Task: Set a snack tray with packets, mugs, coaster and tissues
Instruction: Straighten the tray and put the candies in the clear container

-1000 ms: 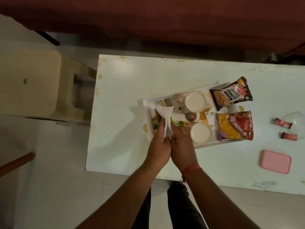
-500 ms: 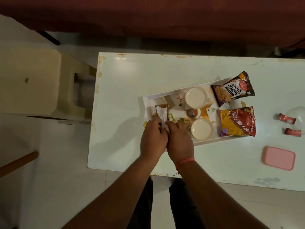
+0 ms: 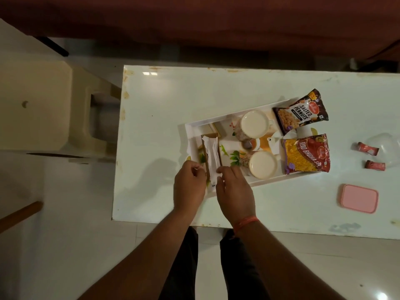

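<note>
While you settle the tissues, these lines run from your body outward.
Left hand: your left hand (image 3: 189,187) sits at the near left corner of the tray, fingers curled in; whether they pinch the tissue's edge I cannot tell.
Right hand: your right hand (image 3: 234,189) has curled fingertips on the near end of the folded tissue (image 3: 213,156), probably pinning it flat.
Tissue: soft white paper, folded long and narrow, lying on a brown square coaster (image 3: 211,152) at the tray's left end.
Tray: the white tray (image 3: 270,179) is a rigid, glossy rectangle with a raised rim, set askew on the white table (image 3: 155,126).
Mugs: a near mug (image 3: 263,164) and a far mug (image 3: 254,124), smooth, round and cream, stand mid-tray.
Packets: the bhujia packet (image 3: 306,153) and the salted peanuts packet (image 3: 300,112), crinkly foil, overhang the right end.
Off tray: pink lid (image 3: 359,198).
</note>
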### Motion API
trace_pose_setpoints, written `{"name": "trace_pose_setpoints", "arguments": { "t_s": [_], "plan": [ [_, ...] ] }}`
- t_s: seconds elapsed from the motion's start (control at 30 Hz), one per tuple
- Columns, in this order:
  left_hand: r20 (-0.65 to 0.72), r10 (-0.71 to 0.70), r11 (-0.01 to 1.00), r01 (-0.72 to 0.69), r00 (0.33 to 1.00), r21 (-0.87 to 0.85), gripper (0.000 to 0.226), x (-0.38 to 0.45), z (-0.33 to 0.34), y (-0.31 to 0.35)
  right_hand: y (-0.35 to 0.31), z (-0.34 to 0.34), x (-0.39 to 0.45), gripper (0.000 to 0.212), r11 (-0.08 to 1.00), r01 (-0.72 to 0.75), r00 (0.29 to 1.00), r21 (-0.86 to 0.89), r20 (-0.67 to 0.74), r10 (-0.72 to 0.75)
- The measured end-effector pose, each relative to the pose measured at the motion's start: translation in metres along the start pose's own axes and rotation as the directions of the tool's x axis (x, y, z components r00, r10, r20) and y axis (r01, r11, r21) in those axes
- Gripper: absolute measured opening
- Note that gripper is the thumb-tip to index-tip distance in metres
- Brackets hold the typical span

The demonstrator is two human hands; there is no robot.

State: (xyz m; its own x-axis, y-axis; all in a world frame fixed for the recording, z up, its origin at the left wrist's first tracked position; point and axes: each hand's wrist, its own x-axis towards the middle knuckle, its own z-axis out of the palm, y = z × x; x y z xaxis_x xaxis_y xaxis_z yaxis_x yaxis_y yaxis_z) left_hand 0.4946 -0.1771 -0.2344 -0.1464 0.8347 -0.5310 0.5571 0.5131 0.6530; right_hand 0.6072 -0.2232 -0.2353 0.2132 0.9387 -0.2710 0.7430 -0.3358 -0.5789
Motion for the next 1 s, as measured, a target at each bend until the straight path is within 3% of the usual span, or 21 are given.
{"name": "trace_pose_setpoints", "arguments": {
  "t_s": [0.07, 0.13, 0.23, 0.33, 0.43, 0.53, 0.63, 0.77, 0.87, 0.93, 1.0],
  "plan": [
    [0.038, -0.079, 0.996, 0.080, 0.996, -0.040, 0.012, -0.003, -0.007, -0.010, 0.007, -0.002, -0.014, 0.019, 1.000, 0.010, 0.999, 0.015, 0.046, -0.010],
    [0.076, -0.091, 0.995, 0.088, 0.993, 0.040, 0.015, -0.007, -0.014, -0.021, 0.017, -0.003, -0.027, 0.019, 1.000, 0.015, 0.995, 0.003, 0.094, -0.015],
    [0.153, 0.043, 0.941, -0.092, 0.987, 0.325, 0.020, -0.021, -0.025, -0.038, 0.034, -0.006, -0.046, 0.022, 0.999, -0.002, 0.989, -0.036, 0.151, 0.008],
    [0.296, 0.190, 0.774, -0.328, 0.936, 0.542, 0.024, -0.035, -0.033, -0.051, 0.056, -0.011, -0.061, 0.023, 0.994, -0.072, 0.973, -0.079, 0.215, 0.088],
    [0.438, 0.226, 0.621, -0.475, 0.870, 0.623, 0.030, -0.046, -0.032, -0.049, 0.079, -0.023, -0.071, 0.021, 0.979, -0.187, 0.952, -0.080, 0.233, 0.201],
    [0.485, 0.237, 0.591, -0.521, 0.842, 0.616, 0.031, -0.057, -0.017, -0.037, 0.102, -0.037, -0.079, 0.021, 0.965, -0.258, 0.935, -0.043, 0.241, 0.260],
    [0.448, 0.230, 0.631, -0.483, 0.864, 0.607, 0.030, -0.072, 0.015, -0.020, 0.133, -0.055, -0.080, 0.021, 0.965, -0.257, 0.925, -0.054, 0.275, 0.262],
    [0.355, 0.103, 0.719, -0.316, 0.929, 0.619, 0.029, -0.086, 0.060, -0.009, 0.184, -0.092, -0.074, 0.024, 0.951, -0.304, 0.911, -0.058, 0.273, 0.308],
    [0.272, 0.012, 0.763, -0.185, 0.962, 0.620, 0.026, -0.089, 0.083, -0.012, 0.219, -0.127, -0.059, 0.023, 0.960, -0.251, 0.926, -0.123, 0.260, 0.275],
    [0.177, -0.055, 0.820, -0.057, 0.983, 0.570, 0.023, -0.086, 0.092, -0.015, 0.241, -0.149, -0.040, 0.021, 0.952, -0.259, 0.929, -0.163, 0.227, 0.292],
    [0.000, -0.144, 0.876, 0.128, 0.990, 0.464, 0.021, -0.079, 0.094, -0.016, 0.258, -0.165, -0.014, 0.022, 0.935, -0.329, 0.925, -0.137, 0.151, 0.348]
  ]
}}
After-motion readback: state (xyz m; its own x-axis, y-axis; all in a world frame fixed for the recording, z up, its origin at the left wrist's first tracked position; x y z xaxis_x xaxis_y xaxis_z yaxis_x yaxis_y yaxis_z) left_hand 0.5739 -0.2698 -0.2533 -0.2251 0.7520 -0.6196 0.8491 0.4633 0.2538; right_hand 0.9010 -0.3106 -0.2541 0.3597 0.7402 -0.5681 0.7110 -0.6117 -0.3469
